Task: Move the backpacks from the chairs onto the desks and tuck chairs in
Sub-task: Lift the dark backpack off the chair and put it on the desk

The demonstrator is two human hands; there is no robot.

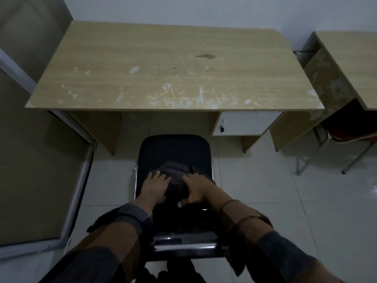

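The room was dim and flatly lit. The surface [173, 66] caught the most light, its top slightly blurred. Below its front edge, the chair [175, 152] sank into near-black shadow. Wide-angle distortion bowed the surface's edges, and small glints showed on the chair's metal frame.

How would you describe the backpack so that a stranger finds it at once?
Start at the wide wooden desk against the wall. Before it stands a black chair. The backpack is the dark grey lump on its seat, under both hands; the red chair at the right shows none.
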